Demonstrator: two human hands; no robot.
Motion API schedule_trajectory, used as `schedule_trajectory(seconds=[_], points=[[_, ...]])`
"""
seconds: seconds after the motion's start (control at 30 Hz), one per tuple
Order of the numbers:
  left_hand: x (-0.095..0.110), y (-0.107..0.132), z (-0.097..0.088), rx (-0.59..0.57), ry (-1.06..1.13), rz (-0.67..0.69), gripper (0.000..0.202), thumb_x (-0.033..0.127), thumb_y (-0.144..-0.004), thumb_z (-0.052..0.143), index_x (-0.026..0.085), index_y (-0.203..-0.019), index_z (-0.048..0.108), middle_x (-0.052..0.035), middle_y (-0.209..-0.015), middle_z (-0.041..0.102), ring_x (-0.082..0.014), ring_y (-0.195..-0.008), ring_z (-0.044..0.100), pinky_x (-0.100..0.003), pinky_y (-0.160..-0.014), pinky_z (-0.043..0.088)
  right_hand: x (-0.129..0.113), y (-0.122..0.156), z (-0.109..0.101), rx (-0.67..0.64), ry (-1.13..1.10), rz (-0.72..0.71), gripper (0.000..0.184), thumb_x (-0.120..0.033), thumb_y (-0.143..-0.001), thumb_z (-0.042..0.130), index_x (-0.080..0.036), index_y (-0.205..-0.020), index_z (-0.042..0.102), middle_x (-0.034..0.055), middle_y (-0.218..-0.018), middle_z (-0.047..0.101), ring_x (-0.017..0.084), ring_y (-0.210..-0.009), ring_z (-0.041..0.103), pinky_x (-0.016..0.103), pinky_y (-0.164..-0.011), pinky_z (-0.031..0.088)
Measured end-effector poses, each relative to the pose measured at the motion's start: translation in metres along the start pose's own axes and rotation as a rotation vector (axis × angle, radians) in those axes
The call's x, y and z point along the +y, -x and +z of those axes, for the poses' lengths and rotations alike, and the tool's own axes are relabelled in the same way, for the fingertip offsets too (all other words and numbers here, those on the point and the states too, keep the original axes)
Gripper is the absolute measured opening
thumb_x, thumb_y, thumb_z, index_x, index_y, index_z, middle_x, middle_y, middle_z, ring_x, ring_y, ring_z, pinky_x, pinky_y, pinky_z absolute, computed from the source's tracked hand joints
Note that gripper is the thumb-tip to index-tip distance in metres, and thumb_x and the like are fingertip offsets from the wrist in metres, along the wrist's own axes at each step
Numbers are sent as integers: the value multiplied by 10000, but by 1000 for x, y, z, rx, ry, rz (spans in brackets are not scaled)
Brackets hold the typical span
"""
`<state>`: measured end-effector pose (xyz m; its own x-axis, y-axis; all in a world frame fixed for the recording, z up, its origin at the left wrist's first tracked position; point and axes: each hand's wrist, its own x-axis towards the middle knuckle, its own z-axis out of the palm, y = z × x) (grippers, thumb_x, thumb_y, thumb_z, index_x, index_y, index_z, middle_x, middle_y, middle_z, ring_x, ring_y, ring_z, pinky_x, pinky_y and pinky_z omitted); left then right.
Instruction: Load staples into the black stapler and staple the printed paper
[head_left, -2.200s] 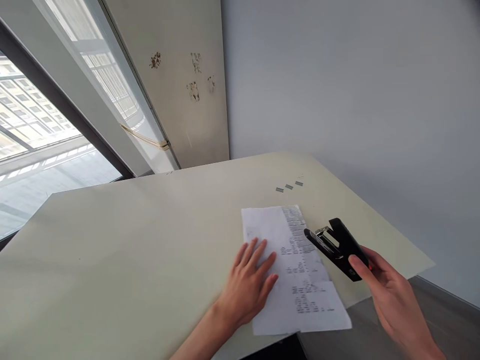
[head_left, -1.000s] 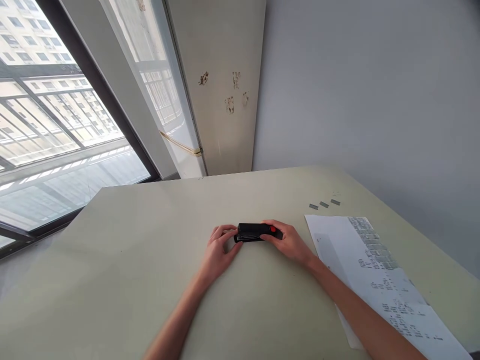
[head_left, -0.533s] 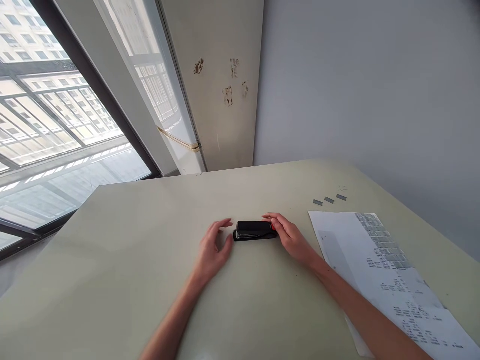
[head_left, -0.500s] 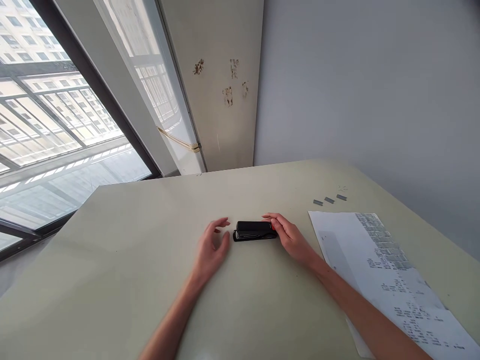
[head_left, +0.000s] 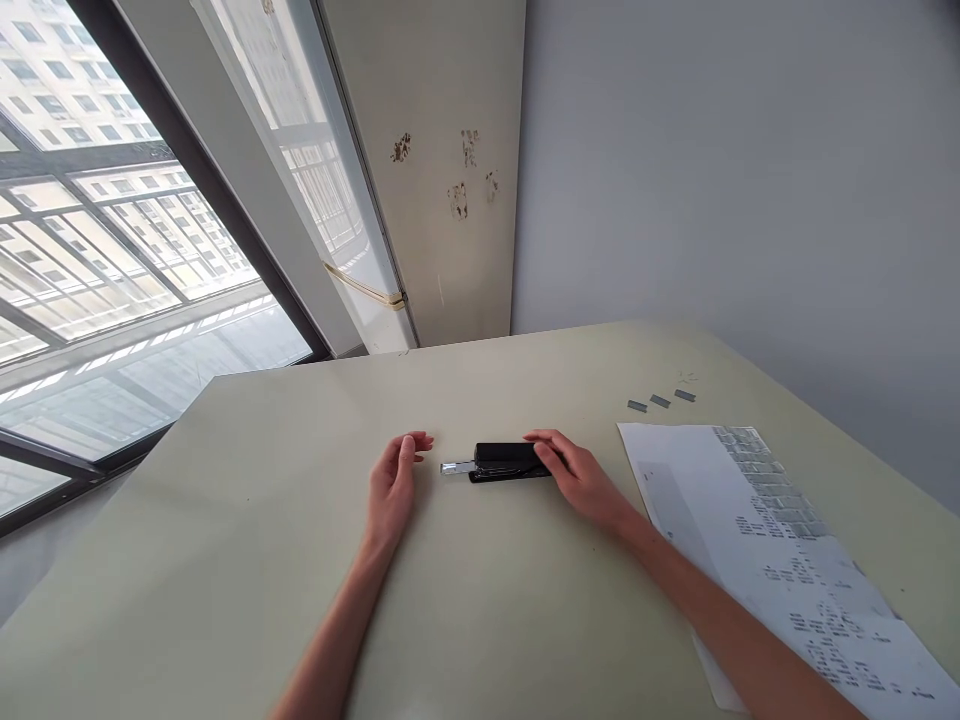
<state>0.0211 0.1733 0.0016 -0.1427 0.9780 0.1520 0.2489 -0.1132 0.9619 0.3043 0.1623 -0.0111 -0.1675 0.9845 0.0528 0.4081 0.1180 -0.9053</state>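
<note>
A black stapler (head_left: 508, 462) lies flat in the middle of the pale table (head_left: 247, 480). A silver metal tray (head_left: 457, 467) sticks out of its left end. My right hand (head_left: 579, 478) rests on the stapler's right end, fingers curled over it. My left hand (head_left: 393, 486) hovers a little to the left of the metal tray, on its edge, fingers together and loosely extended, holding nothing.
Printed white sheets (head_left: 772, 548) lie at the table's right front. Three small strips of staples (head_left: 660, 401) sit beyond them. A grey wall runs behind and right; a large window (head_left: 112, 260) fills the left.
The silver tray has slid out of the stapler's left end. My left hand has drawn back leftward from the stapler. Earlier, my right hand carried the stapler from the sheets to the middle.
</note>
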Motion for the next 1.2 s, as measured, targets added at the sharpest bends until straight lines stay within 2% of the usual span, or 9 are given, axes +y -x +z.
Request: schedule_trajectory(seconds=[0.13,0.37,0.43,0.53,0.63,0.73,0.93,1.03,1.2], points=[[2,2,3,-80,33,19,443,584,-1048,480,209,-1114,706,-89,-1197,744,-252,-1148,679,-390,-1017,513,-1,1,1,-55,39,-55,402,-560,-970,606,-280,-1257,640,53,-1177,739,246,-995,683,358,-805,555],[3,5,6,-114,37,-18,441,601,-1020,536,218,-1096,741,-92,-1197,753,-269,-1172,673,-389,-1058,478,1,0,7,-28,11,-54,333,-502,-947,647,-265,-1180,671,56,-1107,743,254,-977,663,367,-810,526],[4,4,7,-100,150,-73,430,593,-1000,587,207,-1089,754,-107,-1193,758,-281,-1180,676,-394,-1069,479,-5,2,7,-28,-12,-7,360,-524,-928,672,-256,-1167,683,49,-1031,744,248,-909,663,367,-790,525],[7,3,10,-69,539,-249,407,535,-998,628,159,-1075,763,-135,-1174,762,-287,-1153,703,-405,-1066,510,-18,7,8,-90,-155,116,403,-561,-907,709,-242,-1153,698,36,-985,745,237,-881,680,370,-817,537],[11,4,13,-8,970,-465,367,420,-1045,576,100,-1047,757,-151,-1111,770,-255,-1054,748,-385,-1027,559,-27,9,9,-258,-484,260,449,-586,-893,740,-196,-1113,700,67,-1047,770,247,-950,739,400,-912,572],[18,8,18,52,1217,-615,357,330,-1086,482,75,-1093,732,-169,-1103,768,-241,-1032,763,-370,-987,595,-29,9,9,-415,-700,402,497,-574,-886,769,-131,-1102,706,126,-1052,792,268,-971,782,414,-935,609],[24,16,27,71,1387,-747,310,250,-1085,444,74,-1160,689,-171,-1074,759,-246,-1026,770,-357,-935,629,-22,7,8,-530,-857,549,484,-525,-937,743,-74,-1112,729,162,-1039,808,220,-958,801,280,-878,642],[23,17,29,79,1395,-754,294,230,-1078,444,77,-1129,690,-162,-1044,751,-247,-996,770,-358,-911,635,-23,7,6,-547,-940,587,447,-496,-964,721,-76,-1117,729,151,-1047,808,196,-922,804,231,-814,652],[23,20,30,47,1415,-713,254,188,-1054,466,74,-1095,689,-148,-1012,729,-230,-951,756,-366,-880,638,-26,10,5,-587,-1053,659,476,-462,-1016,658,-74,-1291,671,158,-1058,813,151,-792,800,182,-681,641]])
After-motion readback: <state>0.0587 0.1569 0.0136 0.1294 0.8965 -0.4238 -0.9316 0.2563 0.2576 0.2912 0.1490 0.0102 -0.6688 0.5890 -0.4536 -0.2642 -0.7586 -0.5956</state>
